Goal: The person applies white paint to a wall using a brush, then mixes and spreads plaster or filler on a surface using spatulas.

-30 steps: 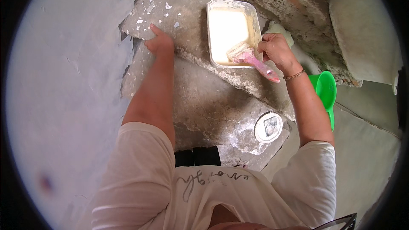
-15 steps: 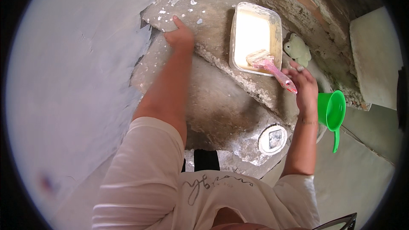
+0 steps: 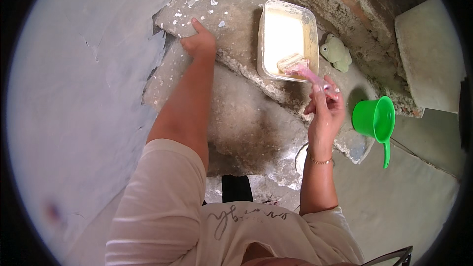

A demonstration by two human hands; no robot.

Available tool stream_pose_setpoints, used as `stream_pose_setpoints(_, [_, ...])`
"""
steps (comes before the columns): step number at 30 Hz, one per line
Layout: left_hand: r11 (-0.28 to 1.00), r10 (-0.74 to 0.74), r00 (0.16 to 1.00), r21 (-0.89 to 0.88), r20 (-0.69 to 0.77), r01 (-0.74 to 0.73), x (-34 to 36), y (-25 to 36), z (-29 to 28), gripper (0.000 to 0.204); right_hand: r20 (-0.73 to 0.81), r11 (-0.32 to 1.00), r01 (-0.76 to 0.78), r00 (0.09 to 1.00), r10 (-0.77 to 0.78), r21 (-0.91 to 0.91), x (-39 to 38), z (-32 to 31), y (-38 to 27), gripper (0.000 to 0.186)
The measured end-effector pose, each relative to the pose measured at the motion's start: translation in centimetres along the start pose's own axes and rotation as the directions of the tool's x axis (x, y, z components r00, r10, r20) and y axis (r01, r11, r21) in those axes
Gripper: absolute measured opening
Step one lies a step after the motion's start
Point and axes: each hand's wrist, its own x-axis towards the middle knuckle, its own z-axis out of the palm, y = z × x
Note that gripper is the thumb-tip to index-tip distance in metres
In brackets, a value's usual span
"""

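Note:
My right hand [image 3: 326, 111] has its fingers closed around the handle of a paintbrush [image 3: 301, 69] with a pink ferrule and handle. The brush's pale, coated bristles rest at the near end of a clear rectangular plastic tub [image 3: 312, 29], over white liquid. On the rough concrete step [image 3: 246, 101], my left hand [image 3: 199, 43] leans with the thumb stretched out. Its other fingers are partly hidden, and nothing shows in it.
Right of my right hand stands a green plastic dipper [image 3: 364, 117]. A pale green frog-like figure [image 3: 337, 53] sits beside the tub. White flakes [image 3: 192, 2] lie beyond my left hand. A grey wall [image 3: 84, 93] rises at left, and a crumbling ledge [image 3: 359, 29] runs behind.
My right hand has moved left and closed on the brush handle, now partly covering the round white piece on the step. My left hand stays on the step.

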Motion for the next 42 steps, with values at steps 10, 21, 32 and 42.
stream_pose_setpoints(10, [0.993, 0.079, 0.997, -0.087, 0.027, -0.077, 0.0, -0.5, 0.5, 0.086, 0.117, 0.812, 0.257, 0.966, -0.230, -0.524, 4.4, 5.1, -1.2, 0.040])
stream_pose_setpoints(21, [0.998, -0.035, 0.995, -0.039, 0.096, 0.039, 0.5, -0.6, 0.0, 0.091, 0.254, 0.844, 0.419, 0.903, -0.347, -0.335, 1.1, 1.9, -8.8, 0.021])
stream_pose_setpoints(32, [0.962, 0.177, 0.886, -0.266, 0.429, -0.063, -3.1, -7.3, -8.4, 0.088, -0.128, 0.961, 0.272, 0.953, -0.276, -0.044, -0.7, -0.6, -2.0, 0.033])
stream_pose_setpoints(42, [0.903, -0.374, 0.399, 0.230, 0.837, 0.364, -13.0, -22.5, -19.4, 0.057, -0.012, 0.943, 0.324, 0.945, -0.326, -0.077, -0.7, 0.6, -3.2, 0.032])
